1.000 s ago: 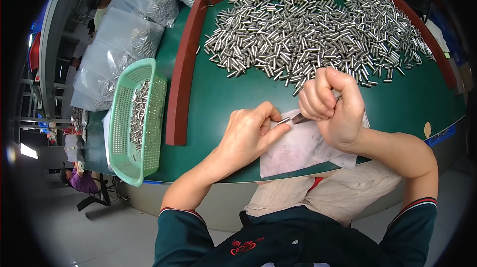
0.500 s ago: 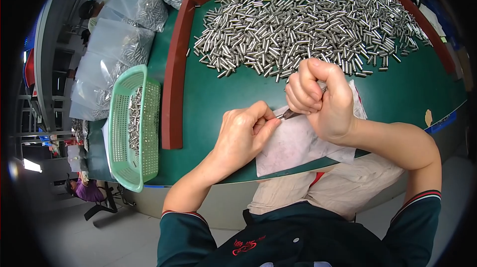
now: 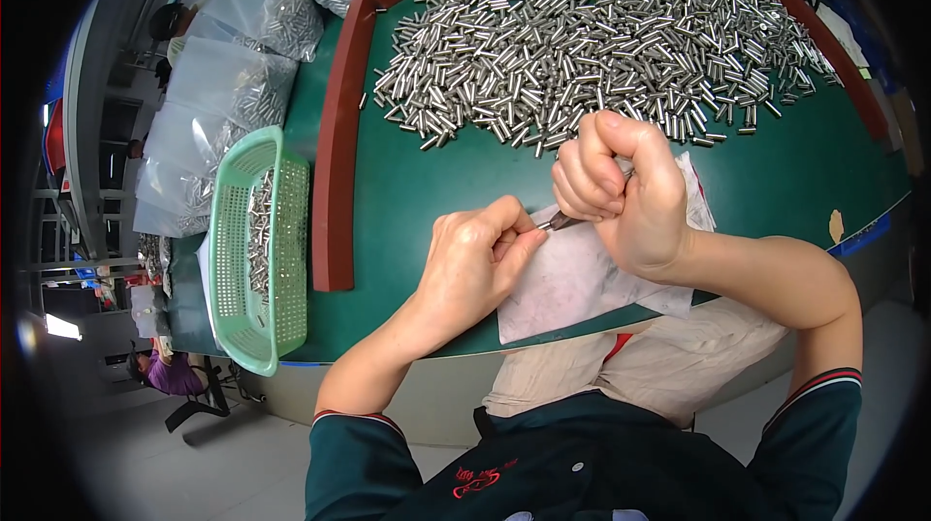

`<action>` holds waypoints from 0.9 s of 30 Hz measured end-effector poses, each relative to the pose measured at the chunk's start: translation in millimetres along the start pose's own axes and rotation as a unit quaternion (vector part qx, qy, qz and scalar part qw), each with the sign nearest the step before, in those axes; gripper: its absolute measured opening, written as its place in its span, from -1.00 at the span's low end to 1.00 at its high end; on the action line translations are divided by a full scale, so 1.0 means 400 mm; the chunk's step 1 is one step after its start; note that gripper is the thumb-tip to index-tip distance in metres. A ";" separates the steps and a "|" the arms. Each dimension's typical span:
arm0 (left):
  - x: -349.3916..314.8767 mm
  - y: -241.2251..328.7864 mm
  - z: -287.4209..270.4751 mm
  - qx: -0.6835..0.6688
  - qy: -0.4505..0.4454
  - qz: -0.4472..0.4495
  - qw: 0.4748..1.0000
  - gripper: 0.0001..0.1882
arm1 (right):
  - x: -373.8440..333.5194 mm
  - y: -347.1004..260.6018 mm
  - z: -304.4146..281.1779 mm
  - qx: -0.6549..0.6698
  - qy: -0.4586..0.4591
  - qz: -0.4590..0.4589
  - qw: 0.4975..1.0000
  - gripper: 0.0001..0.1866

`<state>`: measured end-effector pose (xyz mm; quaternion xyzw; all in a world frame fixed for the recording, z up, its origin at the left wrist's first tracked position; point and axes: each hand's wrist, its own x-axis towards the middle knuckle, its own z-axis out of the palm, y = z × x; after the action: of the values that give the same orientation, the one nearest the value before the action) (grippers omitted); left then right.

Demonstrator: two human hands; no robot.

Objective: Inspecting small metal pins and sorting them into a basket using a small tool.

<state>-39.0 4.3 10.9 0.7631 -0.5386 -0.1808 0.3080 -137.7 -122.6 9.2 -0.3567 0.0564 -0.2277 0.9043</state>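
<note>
A small metal pin (image 3: 543, 226) is pinched between the thumb and index finger of my left hand (image 3: 470, 254), with only its end showing. My right hand (image 3: 638, 196) is wrapped in a fist around a slim tool with a dark, narrow tip (image 3: 561, 221); the fingers hide most of it, and its exact kind cannot be made out. That tip meets the pin's end, or lies right beside it. Under both hands spreads a stained white cloth (image 3: 567, 284) at the table's near edge. Beyond them lies a wide heap of short shiny metal pins (image 3: 601, 56).
A dark red wooden rail (image 3: 335, 182) borders the green table (image 3: 427, 177) at left. Outside it stands a green plastic basket (image 3: 226, 259) partly filled with metal pieces. Clear bags (image 3: 247, 85) of metal parts line the far left. A seated person (image 3: 175, 373) appears in the background.
Hardly anything differs. Both hands keep their grip and the tool's tip stays at the pin; the whole view has shifted very slightly.
</note>
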 end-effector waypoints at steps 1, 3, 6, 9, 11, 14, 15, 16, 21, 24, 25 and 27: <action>0.000 -0.001 0.000 -0.002 -0.001 -0.002 1.000 -0.86 | -0.001 0.003 0.002 -0.018 -0.004 -0.005 1.000 -0.62; 0.000 -0.003 0.001 -0.005 -0.001 -0.004 1.000 -0.86 | -0.002 0.007 0.002 -0.037 -0.007 -0.009 0.999 -0.60; 0.003 -0.003 0.000 -0.007 -0.009 -0.003 1.000 -0.86 | -0.005 0.011 0.003 -0.057 -0.020 -0.020 0.998 -0.60; 0.007 0.001 -0.003 -0.009 -0.016 0.000 1.000 -0.86 | -0.007 0.016 0.009 -0.073 -0.014 -0.033 0.997 -0.60; 0.011 0.007 -0.004 -0.005 -0.011 0.000 1.000 -0.85 | -0.006 0.018 0.010 -0.101 -0.009 -0.041 0.994 -0.61; 0.014 0.003 -0.008 -0.033 -0.019 -0.010 0.999 -0.86 | -0.006 0.017 0.014 -0.101 -0.014 -0.040 0.994 -0.63; 0.014 0.003 -0.007 -0.031 -0.016 -0.008 0.999 -0.86 | -0.007 0.016 0.014 -0.102 -0.017 -0.042 0.994 -0.63; 0.011 0.004 -0.004 -0.025 -0.004 -0.002 1.000 -0.87 | -0.011 0.017 0.014 -0.117 -0.023 -0.052 0.991 -0.63; 0.012 -0.003 -0.039 -0.091 -0.008 -0.056 0.994 -0.84 | -0.012 0.013 -0.003 -0.085 -0.033 -0.036 0.995 -0.63; 0.015 -0.040 -0.052 -0.509 -0.103 -0.163 0.839 -0.87 | -0.015 0.003 0.001 -0.080 -0.037 -0.015 0.996 -0.61; 0.018 -0.057 -0.051 -0.574 -0.122 -0.167 0.792 -0.88 | -0.016 0.003 0.001 -0.078 -0.037 -0.011 0.996 -0.61; 0.028 -0.062 -0.065 -0.611 -0.121 -0.181 0.761 -0.85 | -0.013 0.006 0.001 -0.075 -0.040 -0.016 0.996 -0.61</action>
<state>-1.7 6.7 14.3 0.4680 -0.1979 -0.6151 0.6029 -141.3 -118.4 7.5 -0.4329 0.0317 -0.2228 0.8729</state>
